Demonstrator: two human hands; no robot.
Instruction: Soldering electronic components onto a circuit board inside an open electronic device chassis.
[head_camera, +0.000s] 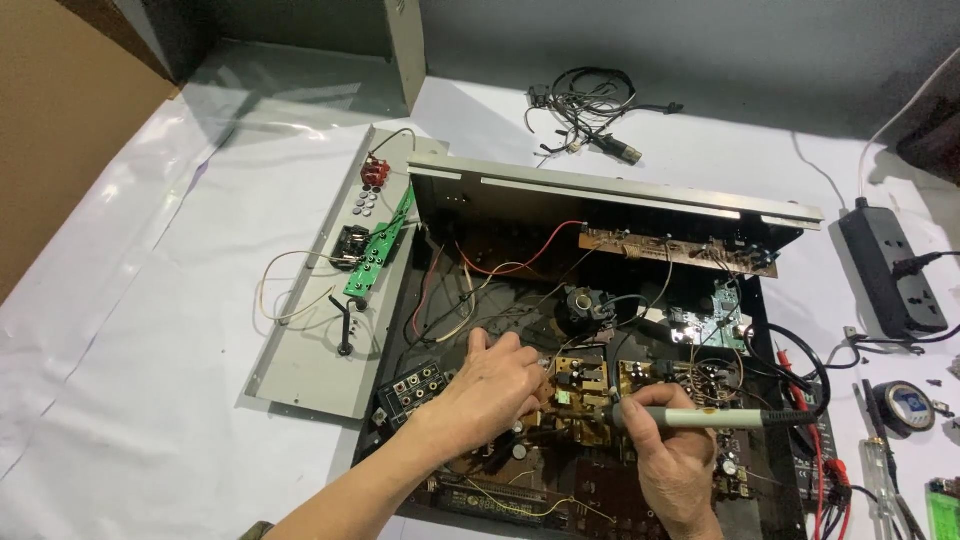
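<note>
An opened black metal chassis (600, 215) of an electronic device lies on a white table, with brown circuit boards (585, 395) and loose red, white and black wires inside. My left hand (495, 385) rests on the boards near the chassis middle, fingers bent down onto the components. My right hand (675, 465) grips a soldering iron (690, 418) with a pale handle, its tip pointing left at the brown board just beside my left fingertips. A thin wire seems pinched at my left fingertips; I cannot tell for sure.
A detached grey front panel (320, 330) with a green board lies left of the chassis. A black power strip (890, 270) is at the right, with tape, a screwdriver (880, 460) and red probe leads (815, 420) nearby. A cable bundle (590, 110) lies behind. A cardboard box (60, 110) is far left.
</note>
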